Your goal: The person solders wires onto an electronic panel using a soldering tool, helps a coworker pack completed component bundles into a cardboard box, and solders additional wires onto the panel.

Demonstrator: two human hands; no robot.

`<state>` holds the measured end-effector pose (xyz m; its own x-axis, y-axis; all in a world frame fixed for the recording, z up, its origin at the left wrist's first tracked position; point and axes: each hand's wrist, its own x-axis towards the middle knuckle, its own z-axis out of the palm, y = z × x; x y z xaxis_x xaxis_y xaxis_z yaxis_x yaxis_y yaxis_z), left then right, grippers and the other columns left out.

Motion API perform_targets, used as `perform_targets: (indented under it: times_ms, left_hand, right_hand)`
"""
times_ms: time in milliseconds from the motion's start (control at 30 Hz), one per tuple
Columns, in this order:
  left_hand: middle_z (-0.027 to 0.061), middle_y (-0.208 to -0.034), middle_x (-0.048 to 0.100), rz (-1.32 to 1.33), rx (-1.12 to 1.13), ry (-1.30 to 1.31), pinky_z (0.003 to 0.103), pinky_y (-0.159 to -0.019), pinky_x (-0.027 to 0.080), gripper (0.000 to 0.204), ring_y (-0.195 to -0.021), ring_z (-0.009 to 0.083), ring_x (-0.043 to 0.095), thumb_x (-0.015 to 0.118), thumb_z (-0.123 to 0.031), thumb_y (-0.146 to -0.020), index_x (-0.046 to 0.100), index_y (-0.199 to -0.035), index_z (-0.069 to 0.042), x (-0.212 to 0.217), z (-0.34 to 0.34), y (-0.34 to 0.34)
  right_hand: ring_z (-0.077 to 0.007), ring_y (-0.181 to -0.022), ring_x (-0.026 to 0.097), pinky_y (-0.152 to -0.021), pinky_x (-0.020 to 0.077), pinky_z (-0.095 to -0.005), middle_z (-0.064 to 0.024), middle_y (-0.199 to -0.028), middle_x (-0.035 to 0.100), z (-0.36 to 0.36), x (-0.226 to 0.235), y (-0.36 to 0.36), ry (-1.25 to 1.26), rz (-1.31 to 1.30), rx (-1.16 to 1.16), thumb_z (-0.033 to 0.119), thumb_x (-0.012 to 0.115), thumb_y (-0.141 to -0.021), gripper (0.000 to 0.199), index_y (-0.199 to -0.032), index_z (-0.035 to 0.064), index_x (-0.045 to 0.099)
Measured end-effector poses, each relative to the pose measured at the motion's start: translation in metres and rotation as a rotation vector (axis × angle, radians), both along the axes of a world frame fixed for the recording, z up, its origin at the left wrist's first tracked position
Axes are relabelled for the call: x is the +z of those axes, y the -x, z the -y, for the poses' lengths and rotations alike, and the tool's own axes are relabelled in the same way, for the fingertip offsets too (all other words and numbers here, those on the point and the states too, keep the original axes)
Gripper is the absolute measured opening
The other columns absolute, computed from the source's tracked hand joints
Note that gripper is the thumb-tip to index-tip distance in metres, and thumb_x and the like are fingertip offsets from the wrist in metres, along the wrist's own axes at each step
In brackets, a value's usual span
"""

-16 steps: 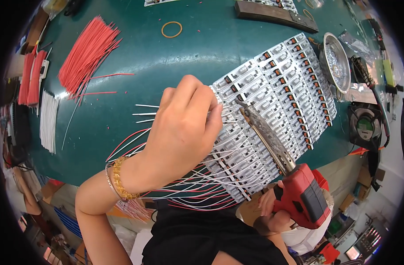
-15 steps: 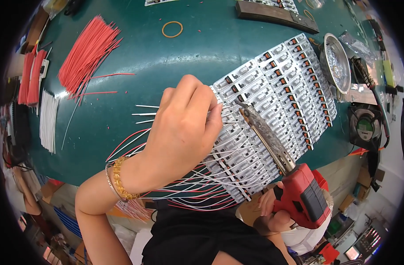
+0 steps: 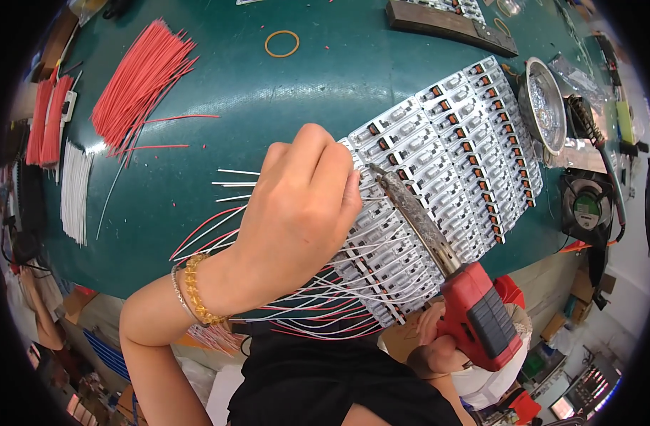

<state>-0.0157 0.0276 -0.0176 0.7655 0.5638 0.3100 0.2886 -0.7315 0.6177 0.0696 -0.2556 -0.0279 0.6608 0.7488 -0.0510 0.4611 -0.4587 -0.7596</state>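
Note:
My left hand (image 3: 296,199) is closed in a pinch on several white wires (image 3: 232,184), whose loose ends stick out on its left. Its fingertips are at the left edge of a large slanted sheet of small grey-white modules (image 3: 410,135). My right hand (image 3: 438,344) is wrapped round the red handle of a soldering iron (image 3: 481,312). The dark tip lies over the modules, just right of my left fingertips; whether it touches a joint is too small to tell. Many white and red wires (image 3: 318,305) trail from the lower modules beneath my left wrist.
Bundles of red wires (image 3: 137,85) and white wires (image 3: 75,195) lie on the green table (image 3: 232,85) at left. A rubber band (image 3: 281,44) and a dark bar (image 3: 445,28) are at the back. A metal bowl (image 3: 545,106) and small fan (image 3: 587,206) stand at right.
The soldering iron has shifted left, bringing its tip nearer my left fingertips. My left hand keeps its pinch and has barely moved.

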Motion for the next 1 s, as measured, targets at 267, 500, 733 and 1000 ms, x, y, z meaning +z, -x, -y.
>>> perform_targets:
  times_ms: [267, 500, 733, 1000]
  left_hand:
    - [0.0123, -0.083, 0.046, 0.023, -0.038, -0.060, 0.036, -0.064, 0.041, 0.014, -0.069, 0.0281, 0.048, 0.064, 0.000, -0.075, 0.052, -0.083, 0.001, -0.004, 0.001, -0.001]
    - [0.0128, -0.084, 0.050, 0.011, -0.003, 0.001, 0.035, -0.057, 0.044, 0.014, -0.068, 0.0266, 0.053, 0.065, 0.003, -0.075, 0.053, -0.081, 0.000, 0.003, 0.001, -0.003]
    - [0.0110, -0.082, 0.055, 0.058, 0.028, 0.053, 0.032, -0.054, 0.046, 0.011, -0.064, 0.0240, 0.056, 0.066, 0.002, -0.077, 0.055, -0.079, 0.001, -0.004, -0.011, -0.002]
    - [0.0114, -0.081, 0.055, 0.054, 0.024, 0.048, 0.033, -0.054, 0.045, 0.011, -0.063, 0.0247, 0.056, 0.065, 0.003, -0.076, 0.054, -0.078, 0.001, -0.006, -0.012, -0.002]
  right_hand:
    - [-0.0103, -0.041, 0.047, -0.045, 0.0403, -0.0253, 0.0021, -0.051, 0.047, 0.010, -0.008, 0.014, -0.560, -0.434, -0.225, 0.058, 0.065, -0.079, 0.080, -0.118, -0.0101, 0.046]
    - [-0.0085, -0.040, 0.045, -0.044, 0.0377, -0.0240, 0.0042, -0.050, 0.045, 0.071, -0.054, -0.014, -0.685, -0.728, -0.151, 0.056, 0.064, -0.081, 0.085, -0.124, -0.0131, 0.041]
    - [-0.0085, -0.037, 0.042, -0.040, 0.0338, -0.0219, 0.0030, -0.049, 0.045, -0.022, 0.003, -0.009, -0.417, -0.373, -0.013, 0.055, 0.063, -0.083, 0.082, -0.121, -0.0143, 0.042]
    - [-0.0094, -0.037, 0.043, -0.038, 0.0337, -0.0225, 0.0009, -0.049, 0.044, -0.052, 0.013, 0.005, -0.476, -0.406, -0.180, 0.053, 0.062, -0.084, 0.077, -0.117, -0.0136, 0.041]
